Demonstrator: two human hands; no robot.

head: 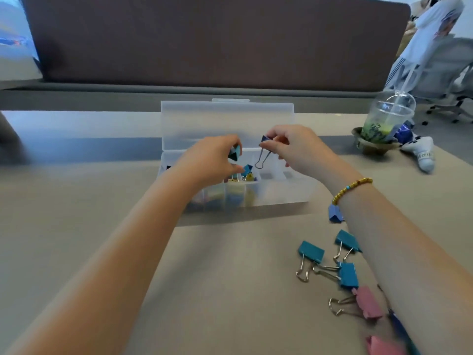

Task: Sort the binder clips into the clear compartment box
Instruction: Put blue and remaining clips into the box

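Several loose binder clips nearest the camera, on the right of the matte beige tabletop (230, 278): three teal metal clips with silver wire handles (311, 251), touching at the handles; a pink clip (368, 302) just beside them; a second pink one (381, 345) at the bottom edge, blurred; a periwinkle-blue clip (334, 213) against the right forearm, below a yellow beaded bracelet (350, 188).

Farther in, the clear plastic compartment box (281, 193), hinged lid (225, 124) propped upright behind. Left-hand compartments already stocked with mixed blue and yellow clips; right-hand ones apparently bare, though hazy through the plastic.

Above the box, left hand (212, 160) pinched shut on a teal-and-black clip (235, 152), over the filled middle cells. Right hand (297, 147) closed on a dark blue clip (265, 140), wire handle (261, 157) dangling toward an unfilled cell.

Likely risks: with two clips carried at once, a drop into the wrong colour's cell, since the dividers sit close together; a dangling handle snagging a divider wall and tipping the clip next door; a forearm sweeping the loose clips off the table's right side; a knock to the upright lid shutting it on the fingers.

Beyond, a domed clear cup of green drink with a straw (384, 119) in a brown paper holder, well apart from the box; a white and blue crumpled wrapper (419, 149) beside it. Dark brown fabric desk partition (204, 42) across the back. At far right, an office chair base and part of a person in pale clothing.
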